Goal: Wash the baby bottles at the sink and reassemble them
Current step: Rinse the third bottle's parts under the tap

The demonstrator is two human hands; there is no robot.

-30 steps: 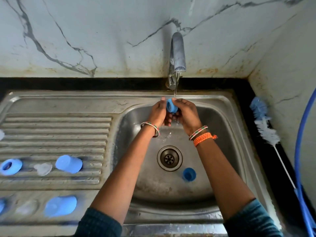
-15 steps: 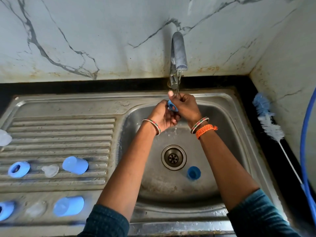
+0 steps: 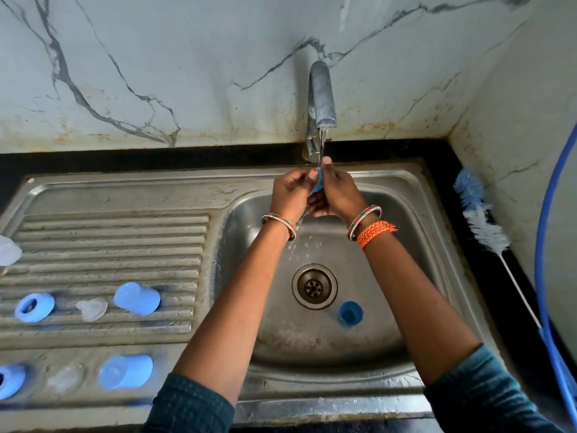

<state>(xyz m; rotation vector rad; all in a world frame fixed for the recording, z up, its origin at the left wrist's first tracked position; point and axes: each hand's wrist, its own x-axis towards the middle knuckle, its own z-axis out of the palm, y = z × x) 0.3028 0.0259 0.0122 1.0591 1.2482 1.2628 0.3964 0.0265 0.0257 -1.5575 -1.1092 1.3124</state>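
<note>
Risk first: small blue ring [image 3: 317, 185] is wet and pinched between my left hand [image 3: 288, 195] and my right hand [image 3: 338, 195] under the tap [image 3: 321, 98], both sets of fingers curled on it. I judge a slip would drop it into the sink [image 3: 406, 195], where it could roll toward the drain [image 3: 314, 286]. Water runs off my wrists and splashes, which makes the grip worse.

Left to right around me. On the ribbed draining board [image 3: 109, 232], far left, a clear piece [image 3: 7, 250] at the frame edge. Nearer row: blue collar [image 3: 33, 307], clear teat [image 3: 92, 308], blue cap [image 3: 137, 299] on its side. Front row: another blue collar [image 3: 11, 381], a second clear teat [image 3: 64, 378], blurred, and a second blue cap [image 3: 125, 371]. All lie loose; I judge a careless sleeve could knock them off.

In the basin, 1 blue cup-shaped part [image 3: 350, 313] sits just beside the drain, right under my right forearm. Right of the sink, the bottle brush [image 3: 482, 220] lies on the dark counter, a blue hose [image 3: 544, 214] beside it.
</note>
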